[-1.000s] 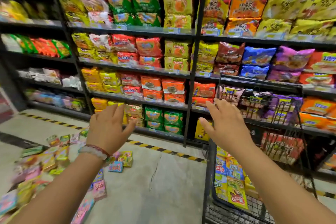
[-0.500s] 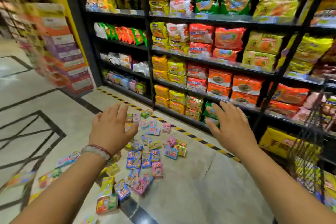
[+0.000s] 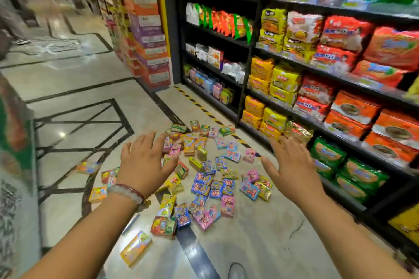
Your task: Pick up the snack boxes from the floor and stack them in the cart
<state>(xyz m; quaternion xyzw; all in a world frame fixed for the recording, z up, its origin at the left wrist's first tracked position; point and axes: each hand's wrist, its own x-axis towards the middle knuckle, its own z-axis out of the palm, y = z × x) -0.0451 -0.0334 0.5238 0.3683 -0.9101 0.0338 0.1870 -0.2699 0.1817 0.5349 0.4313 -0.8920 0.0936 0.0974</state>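
Several small colourful snack boxes (image 3: 205, 183) lie scattered on the pale stone floor in front of me. A yellow box (image 3: 135, 248) lies apart, nearest to me on the left. My left hand (image 3: 145, 163), with a bead bracelet at the wrist, hovers open above the left side of the pile. On the pile's right side my right hand (image 3: 289, 165) is held out, fingers spread, holding nothing. The cart is out of view.
Black shelves (image 3: 301, 70) full of noodle and snack packs line the right side, with a yellow-black hazard strip (image 3: 205, 110) at their foot. A tall stack of cartons (image 3: 147, 36) stands at the aisle end. Another display (image 3: 15, 165) is close on my left.
The view has swung left, away from the cart, which has left the frame. The pile of boxes now lies centred under both outstretched hands.
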